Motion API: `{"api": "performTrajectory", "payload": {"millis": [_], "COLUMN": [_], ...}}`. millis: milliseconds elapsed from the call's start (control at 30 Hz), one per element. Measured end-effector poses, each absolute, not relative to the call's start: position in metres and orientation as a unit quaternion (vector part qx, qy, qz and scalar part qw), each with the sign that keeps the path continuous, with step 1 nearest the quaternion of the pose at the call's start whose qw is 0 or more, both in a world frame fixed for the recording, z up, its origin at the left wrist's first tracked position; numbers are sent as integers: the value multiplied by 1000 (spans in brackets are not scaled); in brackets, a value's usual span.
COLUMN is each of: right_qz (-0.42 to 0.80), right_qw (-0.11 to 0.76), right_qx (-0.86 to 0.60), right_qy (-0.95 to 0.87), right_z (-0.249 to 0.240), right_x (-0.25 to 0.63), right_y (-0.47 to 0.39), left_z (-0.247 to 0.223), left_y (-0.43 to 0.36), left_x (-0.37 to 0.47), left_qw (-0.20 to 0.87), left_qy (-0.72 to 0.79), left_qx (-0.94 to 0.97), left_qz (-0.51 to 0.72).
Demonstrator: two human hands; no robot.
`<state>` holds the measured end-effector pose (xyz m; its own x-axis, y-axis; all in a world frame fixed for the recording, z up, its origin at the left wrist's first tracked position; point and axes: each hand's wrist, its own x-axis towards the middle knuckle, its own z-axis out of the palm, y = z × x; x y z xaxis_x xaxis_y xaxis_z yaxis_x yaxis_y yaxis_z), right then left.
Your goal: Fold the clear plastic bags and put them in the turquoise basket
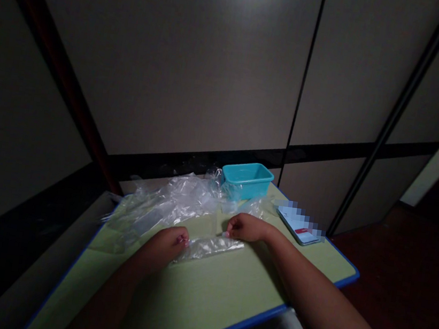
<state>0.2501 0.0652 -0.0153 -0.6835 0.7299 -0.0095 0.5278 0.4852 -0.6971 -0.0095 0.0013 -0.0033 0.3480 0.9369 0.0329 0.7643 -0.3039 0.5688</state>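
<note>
A clear plastic bag (212, 249) lies stretched lengthwise between my two hands, just over the table top. My left hand (172, 242) is closed on its left end, with thumb and fingers pinched together. At the bag's upper edge, toward the right, my right hand (247, 227) pinches it with curled fingers. A loose heap of crumpled clear plastic bags (182, 200) spreads behind and to the left of my hands. What lies inside the held bag, if anything, cannot be made out.
The light green table (219, 288) has a blue edge. A turquoise plastic basket (247, 181) stands at its back, against tall cabinet panels (207, 76). To the right lies a phone (300, 226) with its screen lit. Dark floor shows beyond the right edge.
</note>
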Motion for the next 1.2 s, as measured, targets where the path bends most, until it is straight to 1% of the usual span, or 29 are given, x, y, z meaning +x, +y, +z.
{"api": "performTrajectory", "payload": {"millis": [167,300,467,600,967,1200], "right_qz": [330,302,216,183,137,128], "right_qw": [123,104,97,98,73,67], "right_qx": [-379,-388,-414,-433,-460,-468], "right_qy": [-856,-865,-879,-877,-874,-872], "right_z": [-10,-7,-8,-6,-3,-4], "right_x": [251,251,250,248,243,242], "right_y": [62,61,61,60,54,54], "left_z": [0,-1,-7,-9,-12,-10], "left_y": [2,4,8,9,9,8], "left_x": [-8,-8,-9,-8,-6,-4], "left_qw": [179,156,142,126,92,98], "left_qy": [533,529,524,524,533,539], "left_qx": [805,809,809,812,818,817], "left_qz": [189,204,224,224,194,179]}}
